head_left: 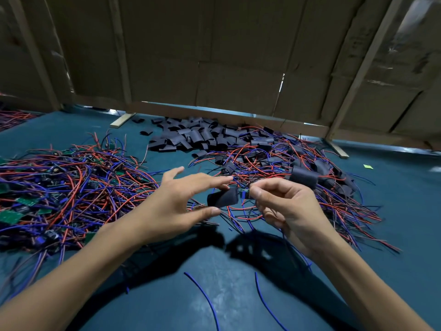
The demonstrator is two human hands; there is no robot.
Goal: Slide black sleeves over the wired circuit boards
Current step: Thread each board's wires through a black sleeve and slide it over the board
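Note:
A black sleeve (223, 197) hangs between my two hands above the teal table. My left hand (181, 199) is spread around its left end, fingers and thumb straight; whether they touch it is unclear. My right hand (281, 206) pinches a small green circuit board (245, 193) at the sleeve's right end, its red and blue wires trailing down. Loose black sleeves (191, 137) lie heaped at the back centre. Bare wired boards (59, 187) lie tangled on the left. Boards wearing sleeves (305, 177) are piled on the right.
A cardboard partition (214, 68) on wooden feet closes off the back of the table (214, 295). Two loose blue wires (205, 297) lie on the near table between my forearms. A small green scrap (368, 166) sits at the right.

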